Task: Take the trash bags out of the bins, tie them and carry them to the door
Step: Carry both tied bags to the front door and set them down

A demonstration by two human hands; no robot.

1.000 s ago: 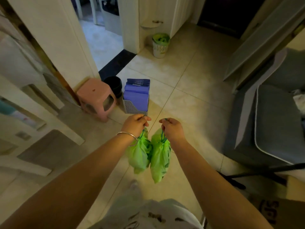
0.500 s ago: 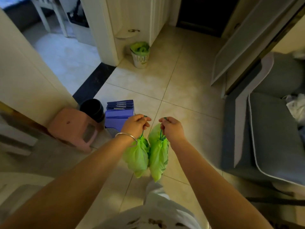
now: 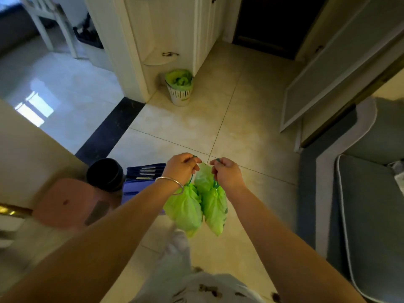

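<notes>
Two tied green trash bags hang in front of me above the tiled floor. My left hand [image 3: 181, 167], with a silver bangle on the wrist, is shut on the drawstring of the left green bag [image 3: 184, 209]. My right hand [image 3: 227, 173] grips the drawstring of the right green bag [image 3: 215, 207]. The bags touch each other. Ahead by the white cabinet corner stands a small white bin [image 3: 180, 96] lined with a green bag [image 3: 178, 78]. A dark doorway [image 3: 271, 22] lies at the far end of the hall.
A black bin [image 3: 105, 173], a pink stool [image 3: 70, 202] and a purple basket [image 3: 142, 182] crowd the floor to my left. A grey sofa [image 3: 371, 204] fills the right side. A leaning grey panel [image 3: 341, 68] narrows the hall on the right.
I have walked forward: the white bin and the dark doorway are nearer, and the stool, black bin and purple basket have slid back to my lower left. Both hands still hold the bags.
</notes>
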